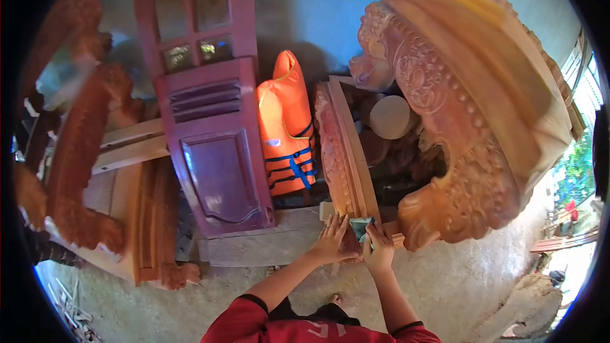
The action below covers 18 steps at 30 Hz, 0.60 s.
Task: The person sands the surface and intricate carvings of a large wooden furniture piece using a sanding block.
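Note:
My left hand (331, 240) lies with its fingers spread on the near end of a long carved wooden piece (343, 152), which has a reddish carved side and a smooth lighter edge. Just right of it, my right hand (379, 246) is closed round a small dark green pad (361, 227). The pad touches the end of the carved piece. What lies under my right palm is hidden.
A purple-brown door (219, 159) and an orange life vest (286, 127) stand left of the carved piece. Large carved furniture (470, 165) rises at the right. More carved wood (76, 152) fills the left. Wood scraps (75, 314) lie on the floor.

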Available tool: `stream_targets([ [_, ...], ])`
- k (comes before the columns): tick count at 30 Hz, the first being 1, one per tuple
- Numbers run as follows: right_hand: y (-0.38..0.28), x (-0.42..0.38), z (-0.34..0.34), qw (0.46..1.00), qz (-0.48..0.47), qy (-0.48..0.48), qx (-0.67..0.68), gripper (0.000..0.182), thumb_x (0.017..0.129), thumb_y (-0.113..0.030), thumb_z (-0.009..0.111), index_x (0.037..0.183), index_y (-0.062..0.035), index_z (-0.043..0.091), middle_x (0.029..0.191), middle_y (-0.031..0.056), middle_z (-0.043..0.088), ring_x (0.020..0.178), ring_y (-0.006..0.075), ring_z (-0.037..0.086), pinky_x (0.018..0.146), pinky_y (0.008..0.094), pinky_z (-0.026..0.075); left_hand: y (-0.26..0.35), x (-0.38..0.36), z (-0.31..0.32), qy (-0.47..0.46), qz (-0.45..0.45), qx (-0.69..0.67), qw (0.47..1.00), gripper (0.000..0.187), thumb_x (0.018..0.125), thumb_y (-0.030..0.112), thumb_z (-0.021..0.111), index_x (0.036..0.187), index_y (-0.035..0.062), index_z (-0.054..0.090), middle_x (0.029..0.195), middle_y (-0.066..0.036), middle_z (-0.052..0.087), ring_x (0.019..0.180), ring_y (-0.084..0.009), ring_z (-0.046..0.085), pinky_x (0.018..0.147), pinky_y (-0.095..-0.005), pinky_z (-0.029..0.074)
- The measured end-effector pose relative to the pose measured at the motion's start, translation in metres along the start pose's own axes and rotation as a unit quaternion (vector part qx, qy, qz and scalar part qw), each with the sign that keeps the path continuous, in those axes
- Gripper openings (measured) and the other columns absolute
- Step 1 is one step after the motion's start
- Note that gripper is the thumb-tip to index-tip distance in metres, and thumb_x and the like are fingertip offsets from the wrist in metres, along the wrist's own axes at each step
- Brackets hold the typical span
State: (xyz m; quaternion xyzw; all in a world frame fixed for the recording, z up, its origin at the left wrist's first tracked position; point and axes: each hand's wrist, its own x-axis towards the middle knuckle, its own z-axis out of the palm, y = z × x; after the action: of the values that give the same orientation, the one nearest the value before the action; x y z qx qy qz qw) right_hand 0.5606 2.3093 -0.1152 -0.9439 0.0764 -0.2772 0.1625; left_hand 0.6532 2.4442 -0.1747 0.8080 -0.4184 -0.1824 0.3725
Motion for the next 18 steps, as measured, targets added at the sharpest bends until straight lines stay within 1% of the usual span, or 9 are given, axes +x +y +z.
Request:
stream_targets([
  [3,-0.016,0.012,-0.006,0.995,0.085,-0.030,-0.034,0.019,0.080,-0.007,0.057,0.097,-0.0025,0.064,0.097,0.0142,0.065,0.100,0.0299,0.059,0.082,0.0415,0.045,-0.016,0.026,-0.009,-0.052,0.013,0.007,0.999,0.115,0.062,0.065,0.065,0.143,0.0126,0.003,0.146,-0.024,-0.001,0.135,-0.0414,0.003,0.104,-0.0529,0.021],
  [5,-0.029,0.014,-0.027,0.958,0.261,-0.077,0.091,0.021,0.082,-0.005,0.054,0.100,0.0011,0.062,0.096,0.0166,0.065,0.094,0.0289,0.062,0.077,0.0365,0.048,-0.020,0.032,-0.006,-0.076,0.042,-0.037,0.996,0.118,0.059,0.064,0.068,0.144,0.0132,0.004,0.145,-0.026,-0.005,0.135,-0.0413,0.001,0.104,-0.0538,0.019],
  [6,-0.025,0.012,-0.033,0.965,0.240,-0.052,0.092,0.022,0.084,-0.004,0.052,0.103,0.0026,0.061,0.095,0.0185,0.064,0.089,0.0283,0.064,0.073,0.0326,0.049,-0.022,0.030,-0.001,-0.091,0.043,-0.042,0.994,0.118,0.059,0.064,0.068,0.144,0.0132,0.004,0.145,-0.026,-0.005,0.135,-0.0413,0.001,0.104,-0.0538,0.019],
  [8,-0.039,0.027,-0.054,0.953,0.291,0.004,0.080,0.021,0.084,-0.005,0.052,0.102,0.0024,0.061,0.097,0.0198,0.064,0.090,0.0265,0.064,0.075,0.0326,0.049,-0.026,0.036,0.006,-0.096,0.044,-0.084,0.991,0.122,0.057,0.063,0.071,0.143,0.0124,0.002,0.144,-0.027,-0.011,0.135,-0.0406,-0.001,0.104,-0.0543,0.018],
  [12,-0.020,0.012,-0.040,0.953,0.295,0.043,0.052,0.024,0.084,-0.004,0.052,0.106,0.0009,0.060,0.107,0.0190,0.061,0.099,0.0290,0.060,0.081,0.0351,0.047,-0.022,0.042,0.002,-0.164,0.029,-0.038,0.985,0.122,0.059,0.063,0.070,0.142,0.0059,0.002,0.142,-0.029,-0.016,0.134,-0.0438,-0.003,0.106,-0.0466,0.021],
  [14,-0.012,-0.006,-0.026,0.983,0.135,-0.107,-0.062,0.029,0.083,-0.006,0.053,0.111,-0.0017,0.057,0.117,0.0167,0.056,0.110,0.0305,0.053,0.090,0.0408,0.042,-0.025,0.045,0.007,-0.186,0.004,-0.045,0.981,0.124,0.059,0.062,0.070,0.141,0.0018,0.000,0.140,-0.031,-0.017,0.134,-0.0441,-0.003,0.106,-0.0467,0.019],
  [15,-0.014,-0.008,-0.026,0.975,0.115,-0.158,-0.105,0.035,0.081,-0.011,0.055,0.116,-0.0032,0.054,0.124,0.0152,0.051,0.116,0.0312,0.047,0.095,0.0459,0.035,-0.026,0.048,0.008,-0.191,0.008,-0.044,0.980,0.124,0.059,0.062,0.070,0.141,0.0018,0.000,0.140,-0.031,-0.017,0.134,-0.0441,-0.003,0.106,-0.0467,0.019],
  [17,-0.012,-0.001,-0.021,0.970,0.124,-0.166,-0.126,0.037,0.081,-0.013,0.056,0.117,-0.0032,0.054,0.125,0.0156,0.050,0.117,0.0308,0.047,0.096,0.0465,0.035,-0.031,0.046,0.009,-0.180,0.022,-0.079,0.980,0.124,0.057,0.063,0.071,0.143,0.0093,-0.001,0.141,-0.030,-0.015,0.134,-0.0437,-0.007,0.104,-0.0535,0.019],
  [18,-0.012,0.007,-0.017,0.966,0.126,-0.174,-0.146,0.038,0.081,-0.016,0.056,0.118,-0.0031,0.053,0.127,0.0159,0.049,0.118,0.0305,0.046,0.096,0.0471,0.034,-0.033,0.045,0.010,-0.188,0.022,-0.079,0.979,0.124,0.057,0.063,0.071,0.143,0.0093,-0.001,0.141,-0.030,-0.015,0.134,-0.0437,-0.007,0.104,-0.0535,0.019],
])
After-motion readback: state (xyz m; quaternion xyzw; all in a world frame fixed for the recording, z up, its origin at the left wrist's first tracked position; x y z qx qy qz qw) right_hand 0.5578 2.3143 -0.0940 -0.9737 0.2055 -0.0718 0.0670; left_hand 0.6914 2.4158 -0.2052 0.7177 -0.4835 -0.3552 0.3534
